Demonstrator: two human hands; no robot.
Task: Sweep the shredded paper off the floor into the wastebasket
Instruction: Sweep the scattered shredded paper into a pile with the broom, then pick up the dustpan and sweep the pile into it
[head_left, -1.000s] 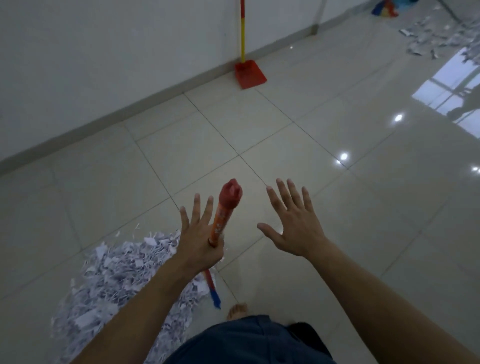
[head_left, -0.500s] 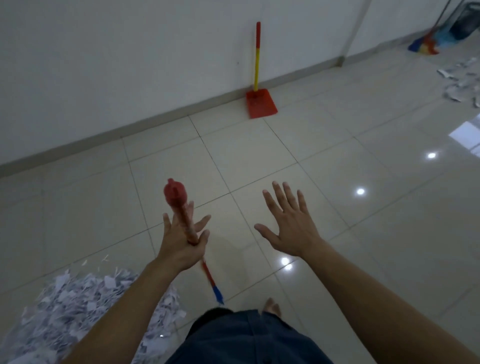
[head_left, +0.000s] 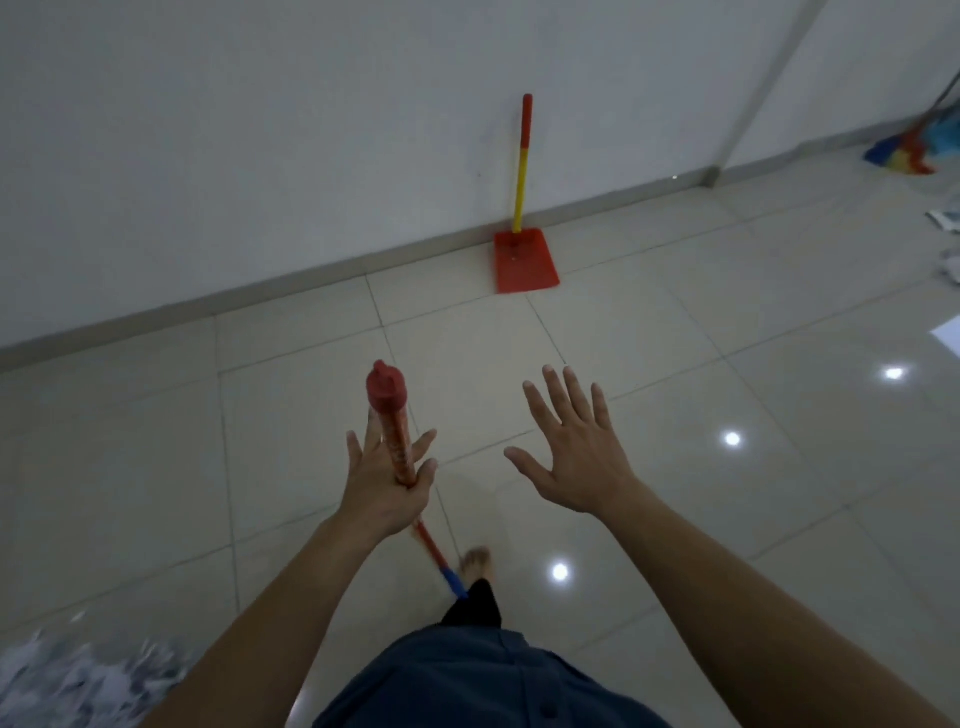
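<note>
Shredded paper (head_left: 78, 680) now only a blurred heap at lower left, slipping behind. Left hand (head_left: 387, 480) pinching broom handle (head_left: 397, 441) with thumb, fingers straight. Right hand (head_left: 574, 457) spread, holding nothing. Red dustpan (head_left: 524, 260) against wall, larger and more central than a second ago: probably heading to fetch it. No wastebasket in view.
</note>
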